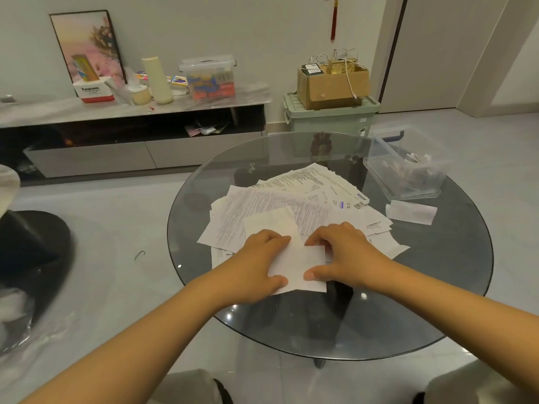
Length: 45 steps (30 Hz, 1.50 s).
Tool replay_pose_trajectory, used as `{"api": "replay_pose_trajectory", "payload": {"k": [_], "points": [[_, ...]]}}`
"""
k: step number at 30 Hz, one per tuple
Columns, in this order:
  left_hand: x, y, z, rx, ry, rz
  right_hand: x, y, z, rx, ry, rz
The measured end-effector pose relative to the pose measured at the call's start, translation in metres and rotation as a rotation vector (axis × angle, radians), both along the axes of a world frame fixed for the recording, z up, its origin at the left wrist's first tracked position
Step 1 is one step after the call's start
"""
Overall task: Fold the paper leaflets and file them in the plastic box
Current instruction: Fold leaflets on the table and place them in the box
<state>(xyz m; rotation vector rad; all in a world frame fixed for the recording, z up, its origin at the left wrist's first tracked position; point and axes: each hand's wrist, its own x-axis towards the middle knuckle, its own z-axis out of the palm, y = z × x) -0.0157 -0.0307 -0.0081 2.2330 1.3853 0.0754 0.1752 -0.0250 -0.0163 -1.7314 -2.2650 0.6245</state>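
Right at the near edge of the glass table [437,316], both hands pin one leaflet [297,260]: left hand [259,262] and right hand [342,255] each pinch it between thumb and fingers, mid-fold. Risk, I'd say: the loose pile [291,199] beneath slips on glass, skewing the crease or nudging sheets toward the rim. Further right lies a folded leaflet [411,212], then the open plastic box [405,167] close to the far-right edge; a careless reach could push it off.
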Motion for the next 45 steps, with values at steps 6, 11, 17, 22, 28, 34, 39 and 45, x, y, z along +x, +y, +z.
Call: {"api": "replay_pose_trajectory", "payload": {"k": [6, 11, 17, 22, 28, 34, 39, 45], "points": [[0.008, 0.011, 0.002, 0.169, -0.113, 0.100, 0.006, 0.002, 0.004, -0.075, 0.256, -0.181], [0.020, 0.022, 0.018, 0.248, -0.304, 0.248, 0.016, 0.002, 0.020, 0.007, 0.498, -0.276], [0.033, 0.027, 0.035, 0.190, -0.629, 0.340, 0.028, -0.001, 0.044, 0.130, 0.790, -0.298], [0.042, 0.026, 0.043, 0.248, -0.777, 0.311, 0.039, -0.002, 0.058, 0.182, 0.955, -0.277], [0.044, 0.021, 0.021, 0.094, -0.515, 0.272, 0.042, 0.000, 0.037, 0.059, 0.667, -0.269], [0.046, 0.016, -0.001, 0.022, -0.308, 0.276, 0.037, 0.001, 0.009, 0.014, 0.383, -0.263], [0.048, 0.017, -0.004, 0.130, -0.206, 0.256, 0.031, 0.006, -0.002, -0.004, 0.318, -0.219], [0.045, 0.021, -0.015, 0.135, -0.224, 0.250, 0.030, 0.004, -0.006, -0.027, 0.130, -0.120]]}}
